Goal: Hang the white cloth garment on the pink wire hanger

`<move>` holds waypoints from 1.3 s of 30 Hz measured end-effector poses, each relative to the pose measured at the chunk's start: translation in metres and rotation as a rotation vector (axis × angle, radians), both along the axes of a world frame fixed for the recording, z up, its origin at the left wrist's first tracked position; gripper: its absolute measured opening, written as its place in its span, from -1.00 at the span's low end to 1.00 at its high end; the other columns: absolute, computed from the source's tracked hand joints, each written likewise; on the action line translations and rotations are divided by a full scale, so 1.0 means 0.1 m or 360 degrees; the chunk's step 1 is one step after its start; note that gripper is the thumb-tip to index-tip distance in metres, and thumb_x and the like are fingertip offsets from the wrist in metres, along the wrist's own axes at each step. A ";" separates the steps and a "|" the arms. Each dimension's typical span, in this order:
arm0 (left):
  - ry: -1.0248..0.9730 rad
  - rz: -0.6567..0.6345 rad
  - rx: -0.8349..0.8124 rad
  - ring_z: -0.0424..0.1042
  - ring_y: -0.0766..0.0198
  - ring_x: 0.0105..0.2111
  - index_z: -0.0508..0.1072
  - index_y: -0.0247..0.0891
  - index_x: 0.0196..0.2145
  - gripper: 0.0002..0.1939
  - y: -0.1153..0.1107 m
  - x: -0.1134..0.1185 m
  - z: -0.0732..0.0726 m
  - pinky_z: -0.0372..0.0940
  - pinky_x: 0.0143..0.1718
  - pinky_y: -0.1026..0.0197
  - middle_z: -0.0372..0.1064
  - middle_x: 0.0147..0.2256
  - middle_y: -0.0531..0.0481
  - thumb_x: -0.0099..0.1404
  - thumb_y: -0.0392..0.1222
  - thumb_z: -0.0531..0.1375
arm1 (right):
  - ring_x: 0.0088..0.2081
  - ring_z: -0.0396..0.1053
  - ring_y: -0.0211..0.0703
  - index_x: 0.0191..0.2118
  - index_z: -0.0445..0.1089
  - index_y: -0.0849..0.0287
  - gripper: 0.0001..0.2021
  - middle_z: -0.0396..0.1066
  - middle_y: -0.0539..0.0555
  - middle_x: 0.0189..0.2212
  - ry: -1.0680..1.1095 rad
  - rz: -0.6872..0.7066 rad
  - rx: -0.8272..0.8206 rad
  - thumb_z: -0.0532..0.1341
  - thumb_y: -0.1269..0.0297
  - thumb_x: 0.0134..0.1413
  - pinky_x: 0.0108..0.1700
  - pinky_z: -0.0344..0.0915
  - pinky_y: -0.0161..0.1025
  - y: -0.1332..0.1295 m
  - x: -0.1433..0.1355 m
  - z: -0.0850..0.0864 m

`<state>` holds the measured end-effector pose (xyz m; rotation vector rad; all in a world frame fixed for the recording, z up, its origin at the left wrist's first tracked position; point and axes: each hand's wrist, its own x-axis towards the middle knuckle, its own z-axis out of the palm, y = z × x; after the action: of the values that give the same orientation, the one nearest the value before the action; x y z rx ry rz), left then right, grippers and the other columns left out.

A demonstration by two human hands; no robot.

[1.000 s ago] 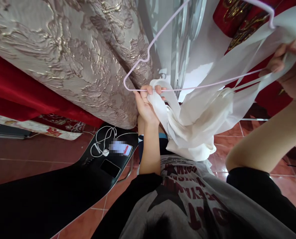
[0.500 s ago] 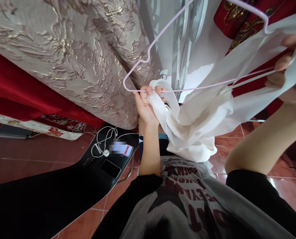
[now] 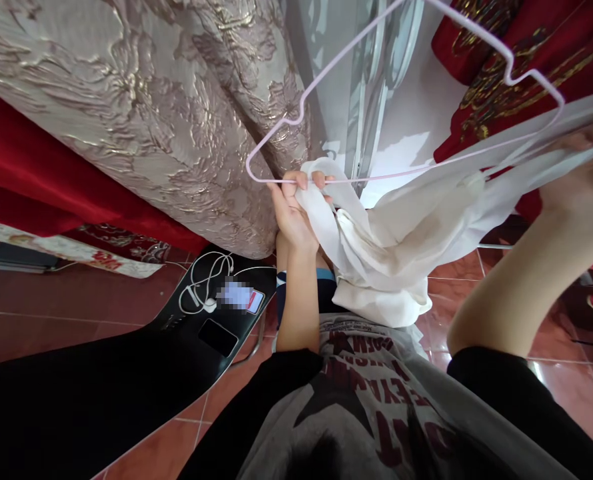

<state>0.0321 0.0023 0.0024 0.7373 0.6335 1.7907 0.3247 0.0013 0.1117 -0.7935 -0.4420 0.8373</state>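
Note:
My left hand (image 3: 296, 207) is closed around the lower bar of a pale pink clothes hanger (image 3: 366, 33), near its left corner. A loop of sheer white cloth (image 3: 401, 233) also runs over that hand, between its fingers and palm. From there the cloth hangs in bunched folds in front of my body and stretches up to the right. At the right edge my right hand (image 3: 584, 170) grips the cloth's far end, its fingers blurred and partly covered by the fabric. The hanger's right corner lies against the cloth, and its top is cut off by the frame.
A shiny floral drape (image 3: 141, 100) hangs close on the left, beside red cloth (image 3: 51, 173). Below it, a black bench (image 3: 126, 373) carries two phones, a lit one (image 3: 239, 295) and a dark one (image 3: 218, 337), plus white earphones (image 3: 196, 293). Red gold-trimmed fabric (image 3: 536, 80) hangs at right.
My right hand has moved outward to the right, drawing the cloth with it. The hanger's right end has come clear of that hand and sits lower. My left hand has stayed put.

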 end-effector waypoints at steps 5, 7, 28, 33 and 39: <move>-0.0087 0.0006 -0.0024 0.52 0.19 -0.25 0.21 -0.18 -0.39 -0.37 -0.03 0.15 0.04 0.45 -0.50 0.37 0.24 -0.42 -0.06 0.52 0.34 -0.29 | -0.67 0.03 -0.53 -0.49 0.20 0.17 -0.61 0.16 -0.09 -0.58 -0.0349 -0.0467 0.0207 -0.10 0.40 0.41 -0.58 -0.05 -0.39 -0.05 -0.71 -0.41; -0.0071 0.0020 -0.0064 0.52 0.17 -0.18 0.21 -0.19 -0.38 -0.34 -0.03 0.19 0.03 0.52 -0.36 0.30 0.25 -0.40 -0.06 0.50 0.37 -0.33 | -0.63 0.07 -0.47 -0.45 0.09 0.12 -0.72 0.18 -0.11 -0.59 -0.0625 -0.0438 0.0275 0.10 0.28 0.33 -0.58 -0.08 -0.38 -0.02 -0.98 -0.65; 0.0014 0.0076 -0.0370 0.50 0.28 -0.08 0.42 -0.06 0.00 -0.71 -0.11 -0.76 0.05 0.34 -0.40 0.33 0.56 0.03 0.06 0.46 -0.30 0.01 | -0.40 0.03 -0.29 -0.36 0.26 0.12 -0.54 0.05 -0.02 -0.49 -0.1597 -0.0050 -0.0045 0.10 -0.21 0.28 -0.30 0.20 -0.25 -0.05 -1.21 -1.16; 0.0479 -0.0034 -0.0109 0.57 0.03 -0.12 0.54 -0.23 -0.07 -0.68 -0.01 -0.64 0.60 0.28 -0.63 0.28 0.56 -0.05 -0.16 0.48 -0.19 0.00 | -0.41 0.04 -0.29 -0.36 0.27 0.11 -0.53 0.01 -0.02 -0.49 -0.1543 0.0006 -0.0005 0.10 -0.24 0.27 -0.29 0.22 -0.24 -0.03 -1.25 -1.18; 0.1074 -0.0125 -0.0047 0.57 -0.04 -0.17 0.55 -0.19 -0.16 -0.93 0.26 -0.27 0.74 0.54 -0.31 0.05 0.51 -0.10 -0.12 0.45 -0.21 0.25 | -0.49 -0.12 -0.34 -0.50 0.00 0.11 -0.46 -0.13 -0.07 -0.57 -0.1541 -0.0065 -0.0032 0.13 -0.19 0.28 -0.42 0.08 -0.27 -0.04 -1.24 -1.21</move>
<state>0.0048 0.0282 0.0768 1.3430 1.0481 1.4391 0.2004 -0.0030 -0.0091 -1.1999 -1.2642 0.3670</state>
